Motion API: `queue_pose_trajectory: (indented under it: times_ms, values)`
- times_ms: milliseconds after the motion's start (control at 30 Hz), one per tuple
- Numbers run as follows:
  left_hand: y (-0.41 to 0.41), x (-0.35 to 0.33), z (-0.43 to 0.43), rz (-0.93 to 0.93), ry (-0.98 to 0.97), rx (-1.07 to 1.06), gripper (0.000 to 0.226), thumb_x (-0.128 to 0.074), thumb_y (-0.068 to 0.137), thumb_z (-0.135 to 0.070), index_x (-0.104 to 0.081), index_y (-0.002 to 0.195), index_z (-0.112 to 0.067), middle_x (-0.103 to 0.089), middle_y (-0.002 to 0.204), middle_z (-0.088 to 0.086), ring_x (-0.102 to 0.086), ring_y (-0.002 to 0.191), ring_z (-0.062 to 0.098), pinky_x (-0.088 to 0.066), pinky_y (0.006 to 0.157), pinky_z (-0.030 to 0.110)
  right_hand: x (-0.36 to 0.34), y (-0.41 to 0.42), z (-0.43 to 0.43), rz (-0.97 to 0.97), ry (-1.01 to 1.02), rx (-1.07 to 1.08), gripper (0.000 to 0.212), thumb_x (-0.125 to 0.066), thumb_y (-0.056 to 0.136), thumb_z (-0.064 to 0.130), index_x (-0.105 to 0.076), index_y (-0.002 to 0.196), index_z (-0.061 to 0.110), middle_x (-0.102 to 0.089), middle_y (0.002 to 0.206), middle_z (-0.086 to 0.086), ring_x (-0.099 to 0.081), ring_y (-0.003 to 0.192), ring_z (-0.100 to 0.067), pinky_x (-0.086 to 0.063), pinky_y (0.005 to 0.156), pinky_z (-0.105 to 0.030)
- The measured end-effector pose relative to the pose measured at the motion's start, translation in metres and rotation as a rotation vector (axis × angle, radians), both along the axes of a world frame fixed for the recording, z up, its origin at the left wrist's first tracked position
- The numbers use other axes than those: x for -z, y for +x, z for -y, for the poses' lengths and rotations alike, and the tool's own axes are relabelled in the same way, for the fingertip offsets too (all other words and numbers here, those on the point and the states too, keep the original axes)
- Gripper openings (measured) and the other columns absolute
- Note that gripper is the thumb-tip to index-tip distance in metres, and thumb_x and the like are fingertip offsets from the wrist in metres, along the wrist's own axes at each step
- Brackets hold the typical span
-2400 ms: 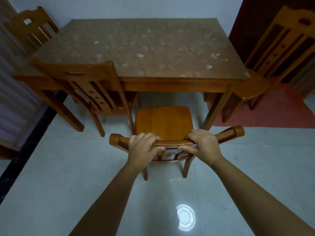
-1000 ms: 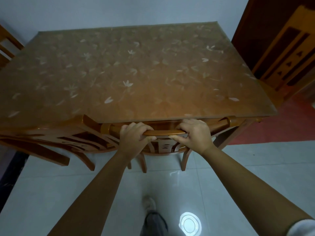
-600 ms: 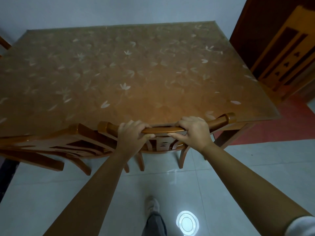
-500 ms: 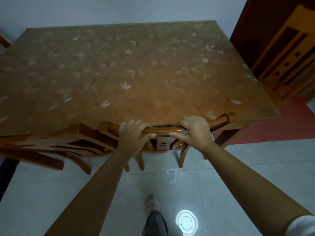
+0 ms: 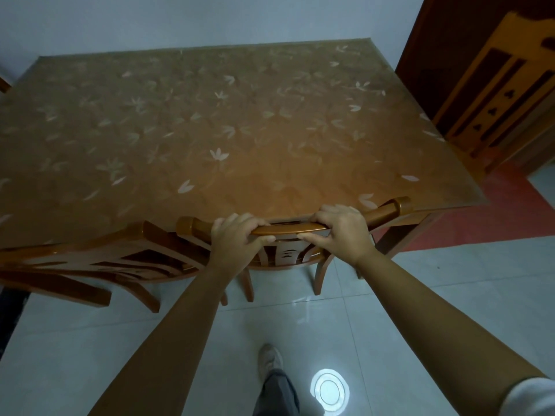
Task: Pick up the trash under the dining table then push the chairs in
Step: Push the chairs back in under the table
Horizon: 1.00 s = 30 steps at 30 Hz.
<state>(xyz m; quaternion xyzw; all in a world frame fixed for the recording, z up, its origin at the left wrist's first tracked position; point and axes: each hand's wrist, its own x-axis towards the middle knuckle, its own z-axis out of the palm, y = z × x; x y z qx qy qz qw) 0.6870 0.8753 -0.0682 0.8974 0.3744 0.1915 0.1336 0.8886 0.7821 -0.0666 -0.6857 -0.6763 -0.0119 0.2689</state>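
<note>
1. The left hand (image 5: 237, 238) grips the top rail of the middle wooden chair (image 5: 285, 229). Its four fingers are curled over the rail, and the thumb is pressed against the near face, pointing toward 3 o'clock.
2. The right hand (image 5: 339, 232) grips the same rail on the 3 o'clock side of the left hand. Its fingers are wrapped over the top and the thumb lies along the near edge toward 9 o'clock. The two thumb tips are near each other but apart.
3. This chair stands at the 6 o'clock edge of the dining table (image 5: 210, 130). Its seat is hidden under the tabletop and its rail sits right at the table's edge; I cannot tell whether they touch.
4. The tabletop has a brownish cover printed with pale leaves.
5. A second chair (image 5: 90, 259) stands at 9 o'clock from the held one, also along the near edge, with its rail end just beside the held rail's end.
6. A third chair (image 5: 495, 94) stands at 2 o'clock, past the table's far right corner. It is in front of a dark door (image 5: 435, 55) and near a red mat (image 5: 480, 223).
7. At 6 o'clock in the view, a shoe (image 5: 270, 360) rests on glossy pale tiles (image 5: 75, 340), with a round light reflection (image 5: 329, 391) just beside it at 3 o'clock.
</note>
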Motion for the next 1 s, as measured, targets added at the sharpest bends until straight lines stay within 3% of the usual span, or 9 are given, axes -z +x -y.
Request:
queue_pose_trajectory:
  times_ms: [367, 467, 567, 667, 767, 1000]
  values:
    - [-0.001, 0.003, 0.006, -0.028, -0.015, -0.037, 0.052, -0.033, 0.078, -0.059, -0.065, 0.094, -0.02, -0.062, 0.091, -0.003, -0.052, 0.089, 0.02, -0.018, 0.076, 0.028, -0.005, -0.001, 0.003, 0.032, -0.081, 0.012, 0.048, -0.043, 0.078, 0.061, -0.066, 0.076, 0.02, -0.058, 0.069, 0.004, -0.052, 0.063, -0.016, -0.032, 0.061, -0.027]
    - [-0.001, 0.005, 0.014, -0.054, -0.011, -0.081, 0.043, -0.051, 0.083, -0.048, -0.063, 0.102, -0.012, -0.063, 0.097, 0.005, -0.055, 0.094, 0.027, -0.032, 0.087, 0.037, -0.01, -0.004, 0.005, 0.038, -0.144, 0.037, 0.046, -0.046, 0.08, 0.06, -0.067, 0.083, 0.019, -0.059, 0.077, 0.003, -0.051, 0.072, -0.017, -0.029, 0.067, -0.029]
    - [-0.004, -0.002, 0.03, -0.07, -0.023, -0.147, 0.038, -0.063, 0.083, -0.031, -0.059, 0.113, -0.008, -0.061, 0.111, 0.01, -0.052, 0.108, 0.031, -0.035, 0.095, 0.045, -0.015, -0.008, 0.01, 0.011, -0.224, 0.071, 0.037, -0.056, 0.083, 0.05, -0.065, 0.099, 0.018, -0.059, 0.093, 0.0, -0.049, 0.087, -0.019, -0.032, 0.077, -0.032]
    - [-0.016, -0.015, 0.057, -0.059, -0.011, -0.223, 0.04, -0.064, 0.083, -0.027, -0.058, 0.117, -0.007, -0.06, 0.118, 0.012, -0.051, 0.114, 0.032, -0.039, 0.093, 0.046, -0.019, -0.015, 0.028, -0.008, -0.216, 0.069, 0.036, -0.058, 0.085, 0.04, -0.062, 0.111, 0.014, -0.059, 0.102, -0.003, -0.05, 0.098, -0.022, -0.032, 0.091, -0.034]
    - [-0.036, -0.025, 0.096, -0.031, 0.023, -0.279, 0.044, -0.046, 0.083, -0.037, -0.062, 0.11, -0.006, -0.065, 0.11, 0.012, -0.058, 0.104, 0.032, -0.046, 0.084, 0.045, -0.022, -0.025, 0.056, 0.054, -0.146, 0.094, 0.037, -0.06, 0.082, 0.033, -0.062, 0.112, 0.011, -0.06, 0.109, -0.008, -0.053, 0.106, -0.027, -0.035, 0.096, -0.044]
    - [-0.076, -0.03, 0.195, -0.045, 0.037, -0.313, 0.039, -0.044, 0.08, -0.033, -0.064, 0.102, -0.006, -0.066, 0.097, 0.01, -0.062, 0.09, 0.028, -0.049, 0.075, 0.038, -0.026, -0.061, 0.14, 0.042, -0.138, 0.129, 0.033, -0.069, 0.077, 0.025, -0.064, 0.106, 0.009, -0.064, 0.105, -0.008, -0.059, 0.098, -0.028, -0.047, 0.082, -0.042]
